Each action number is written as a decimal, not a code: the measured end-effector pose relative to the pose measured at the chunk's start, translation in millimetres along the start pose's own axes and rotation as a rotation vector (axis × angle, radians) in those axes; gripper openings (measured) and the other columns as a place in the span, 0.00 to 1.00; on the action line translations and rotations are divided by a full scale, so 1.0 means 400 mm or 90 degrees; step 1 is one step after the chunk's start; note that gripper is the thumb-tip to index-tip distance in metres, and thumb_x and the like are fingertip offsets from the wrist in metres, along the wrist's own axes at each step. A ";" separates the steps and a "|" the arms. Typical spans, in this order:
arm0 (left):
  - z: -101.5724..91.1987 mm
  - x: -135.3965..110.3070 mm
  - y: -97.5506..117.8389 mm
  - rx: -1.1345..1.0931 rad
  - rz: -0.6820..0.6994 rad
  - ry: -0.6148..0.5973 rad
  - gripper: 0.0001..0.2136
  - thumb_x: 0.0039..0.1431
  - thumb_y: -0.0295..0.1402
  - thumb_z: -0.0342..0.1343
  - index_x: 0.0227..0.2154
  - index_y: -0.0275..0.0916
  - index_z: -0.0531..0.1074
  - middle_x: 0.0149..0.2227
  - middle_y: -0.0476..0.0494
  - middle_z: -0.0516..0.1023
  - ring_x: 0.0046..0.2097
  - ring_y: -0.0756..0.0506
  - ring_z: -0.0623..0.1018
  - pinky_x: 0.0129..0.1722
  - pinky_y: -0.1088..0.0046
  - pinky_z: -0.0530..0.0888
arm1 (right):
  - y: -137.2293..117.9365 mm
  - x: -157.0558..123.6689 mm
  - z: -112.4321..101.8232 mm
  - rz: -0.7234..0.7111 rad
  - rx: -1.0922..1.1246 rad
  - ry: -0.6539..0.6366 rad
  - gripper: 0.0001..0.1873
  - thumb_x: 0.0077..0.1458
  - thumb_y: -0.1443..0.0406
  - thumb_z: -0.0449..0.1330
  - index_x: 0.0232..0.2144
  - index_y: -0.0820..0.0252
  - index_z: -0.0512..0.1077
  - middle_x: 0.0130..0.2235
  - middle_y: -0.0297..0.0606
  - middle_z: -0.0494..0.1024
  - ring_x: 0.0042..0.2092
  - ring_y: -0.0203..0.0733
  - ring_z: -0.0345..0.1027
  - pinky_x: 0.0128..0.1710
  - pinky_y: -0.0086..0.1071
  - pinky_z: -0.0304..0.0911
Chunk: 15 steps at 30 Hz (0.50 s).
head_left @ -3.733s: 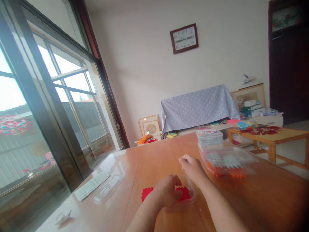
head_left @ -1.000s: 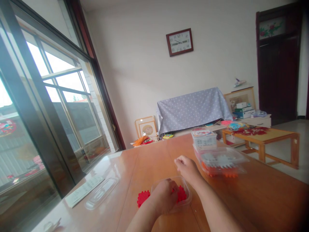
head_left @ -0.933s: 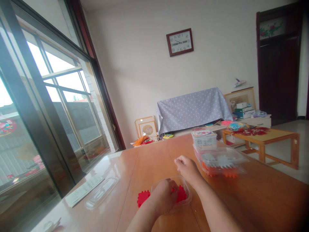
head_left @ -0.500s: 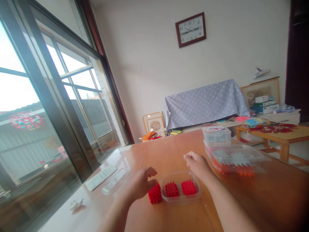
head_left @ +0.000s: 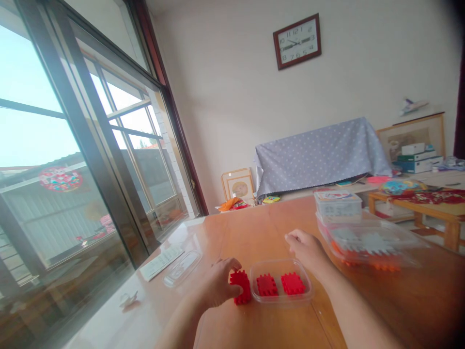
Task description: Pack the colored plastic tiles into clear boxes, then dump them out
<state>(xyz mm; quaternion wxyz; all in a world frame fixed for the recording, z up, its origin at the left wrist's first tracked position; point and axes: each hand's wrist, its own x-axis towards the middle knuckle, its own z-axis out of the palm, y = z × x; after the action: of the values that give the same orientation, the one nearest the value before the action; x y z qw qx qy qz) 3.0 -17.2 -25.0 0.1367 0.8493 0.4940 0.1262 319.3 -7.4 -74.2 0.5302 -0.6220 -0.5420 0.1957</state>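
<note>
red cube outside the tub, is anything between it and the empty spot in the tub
Only the tub's low clear wall. The left hand grips the red cube right beside it; the two cubes inside sit middle and right, leaving the near-left space free.

Probably home: wall clock (head_left: 297, 40), covered sofa (head_left: 319, 155)

The left hand (head_left: 218, 288) is gripping a red toothed block (head_left: 240, 286) on the table (head_left: 381, 310), just beside a clear tub (head_left: 281, 299); the right hand (head_left: 308, 252) is resting curled behind the tub.
</note>
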 end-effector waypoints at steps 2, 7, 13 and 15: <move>-0.006 0.005 0.012 -0.010 0.014 0.025 0.22 0.46 0.29 0.63 0.47 0.43 0.74 0.46 0.45 0.77 0.47 0.41 0.74 0.48 0.69 0.71 | 0.000 -0.001 -0.001 -0.010 -0.003 0.007 0.16 0.60 0.53 0.54 0.28 0.56 0.73 0.24 0.32 0.78 0.29 0.40 0.72 0.29 0.31 0.57; -0.008 0.036 0.098 -0.030 0.090 0.049 0.17 0.49 0.28 0.61 0.44 0.42 0.73 0.46 0.44 0.77 0.47 0.42 0.74 0.48 0.68 0.71 | -0.004 -0.001 -0.003 -0.012 -0.007 0.010 0.16 0.60 0.53 0.54 0.28 0.55 0.72 0.24 0.32 0.77 0.28 0.40 0.71 0.29 0.31 0.57; 0.059 0.097 0.235 -0.015 0.130 -0.031 0.15 0.47 0.34 0.63 0.41 0.43 0.75 0.44 0.44 0.78 0.46 0.40 0.74 0.43 0.69 0.71 | -0.022 -0.007 -0.011 -0.023 0.001 0.015 0.17 0.60 0.54 0.53 0.25 0.55 0.70 0.24 0.32 0.77 0.29 0.40 0.71 0.30 0.31 0.57; 0.092 0.116 0.262 -0.010 0.133 -0.048 0.15 0.47 0.35 0.63 0.40 0.43 0.75 0.43 0.44 0.78 0.45 0.40 0.74 0.42 0.68 0.71 | -0.026 -0.008 -0.013 -0.023 0.003 0.021 0.17 0.60 0.54 0.53 0.25 0.55 0.70 0.23 0.32 0.77 0.28 0.40 0.70 0.29 0.30 0.57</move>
<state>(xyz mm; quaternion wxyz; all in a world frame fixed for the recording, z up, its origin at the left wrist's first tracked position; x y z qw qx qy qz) 122.7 -30.3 -18.2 0.1482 0.8992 0.3963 0.1113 317.7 -14.2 -64.2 0.5443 -0.6139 -0.5437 0.1771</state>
